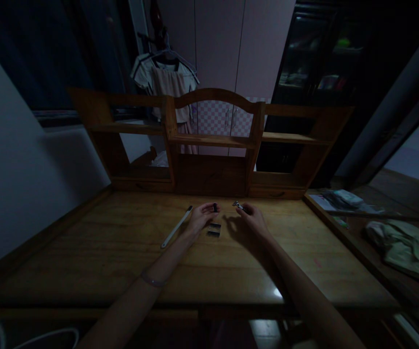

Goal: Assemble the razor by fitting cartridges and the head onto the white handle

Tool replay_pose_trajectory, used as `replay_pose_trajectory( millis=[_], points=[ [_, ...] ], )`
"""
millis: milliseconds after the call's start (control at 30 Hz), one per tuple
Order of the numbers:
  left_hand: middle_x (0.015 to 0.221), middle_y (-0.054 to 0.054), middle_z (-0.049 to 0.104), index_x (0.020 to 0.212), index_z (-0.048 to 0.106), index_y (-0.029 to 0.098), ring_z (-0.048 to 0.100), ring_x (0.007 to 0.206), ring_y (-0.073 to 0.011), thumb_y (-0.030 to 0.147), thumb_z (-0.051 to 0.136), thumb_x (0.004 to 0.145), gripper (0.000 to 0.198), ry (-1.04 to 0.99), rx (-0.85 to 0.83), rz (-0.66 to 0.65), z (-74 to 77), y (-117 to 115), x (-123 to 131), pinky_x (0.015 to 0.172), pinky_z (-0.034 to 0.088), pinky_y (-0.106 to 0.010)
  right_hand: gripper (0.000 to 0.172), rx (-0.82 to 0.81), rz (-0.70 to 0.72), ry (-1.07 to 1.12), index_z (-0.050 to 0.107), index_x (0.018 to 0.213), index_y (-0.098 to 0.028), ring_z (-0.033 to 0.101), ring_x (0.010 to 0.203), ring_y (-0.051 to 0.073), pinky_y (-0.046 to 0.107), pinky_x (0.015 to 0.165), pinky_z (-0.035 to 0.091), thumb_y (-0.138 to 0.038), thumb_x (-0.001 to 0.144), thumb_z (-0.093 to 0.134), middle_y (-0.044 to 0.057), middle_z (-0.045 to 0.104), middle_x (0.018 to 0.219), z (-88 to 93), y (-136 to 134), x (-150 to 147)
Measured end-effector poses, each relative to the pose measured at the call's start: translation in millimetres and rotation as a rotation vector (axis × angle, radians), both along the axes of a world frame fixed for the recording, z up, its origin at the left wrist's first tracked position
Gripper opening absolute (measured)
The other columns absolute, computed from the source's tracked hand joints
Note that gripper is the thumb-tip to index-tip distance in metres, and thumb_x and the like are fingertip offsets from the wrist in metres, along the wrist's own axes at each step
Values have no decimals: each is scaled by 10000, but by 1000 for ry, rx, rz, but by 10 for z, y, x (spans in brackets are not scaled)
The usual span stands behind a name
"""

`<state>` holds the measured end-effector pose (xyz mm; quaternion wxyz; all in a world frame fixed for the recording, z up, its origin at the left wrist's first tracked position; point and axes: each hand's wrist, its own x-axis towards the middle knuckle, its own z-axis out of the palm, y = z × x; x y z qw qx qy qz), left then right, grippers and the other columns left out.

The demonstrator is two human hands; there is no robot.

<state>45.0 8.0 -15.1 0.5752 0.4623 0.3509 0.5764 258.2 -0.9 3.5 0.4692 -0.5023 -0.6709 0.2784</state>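
My left hand [202, 216] is closed on a small black piece [215, 207], pinched upright between thumb and fingers above the desk. Held in my right hand [256, 219] is a small tool [238, 205] with a shiny metal head and a dark handle; its exact kind is too small and dim to tell. The two hands are apart, with the tool's head pointing up and left. Below my left hand, a small dark rectangular item [214, 230] with a lighter middle lies on the wood. To the left rests a long, thin, pale strip [176, 228] with a dark end.
The wooden desk [122, 261] has a shelf unit [212, 141] along its back edge. Beyond it hang clothes [169, 82] before a pink wardrobe [216, 48]. At the right, a pale green cloth bundle [409, 247] and packages [342, 198] lie past the desk's raised edge.
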Motion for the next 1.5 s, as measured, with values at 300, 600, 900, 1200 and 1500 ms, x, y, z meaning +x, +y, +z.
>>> replay_pose_trajectory(
  millis=[300,600,900,1200,1500],
  points=[
    [989,-125,692,967,649,111,646,911,-212,149,794,552,441,0,-1,-2,53,-43,11,939,432,-390,345,-21,-8,-16,647,844,-156,555,694,186,265,591,389,-471,783,519,38,627,728,30,-46,-2],
    [1011,-122,685,972,665,120,649,909,-199,259,771,633,382,18,-18,-30,68,-89,18,902,457,-346,339,7,-19,-55,645,815,-153,554,694,180,256,590,387,-464,788,514,40,629,734,33,-29,-7],
    [1025,-87,623,949,686,149,650,799,-183,364,669,726,310,253,262,43,183,-16,-86,786,505,-341,327,104,-75,-242,647,854,-182,551,682,162,245,599,365,-454,844,466,28,630,746,-7,-16,45],
    [818,-70,649,769,743,195,573,788,-196,265,642,694,144,871,400,-44,459,-266,-284,696,422,-262,293,155,-96,-295,653,841,-201,529,648,159,244,579,334,-420,844,458,27,624,716,51,-63,41],
    [710,-38,660,707,752,250,562,707,-187,211,648,654,123,1025,540,-83,455,-274,-184,665,382,-257,290,166,-135,-320,637,826,-201,525,647,158,241,584,332,-416,850,445,23,618,712,49,-69,73]
  ],
)
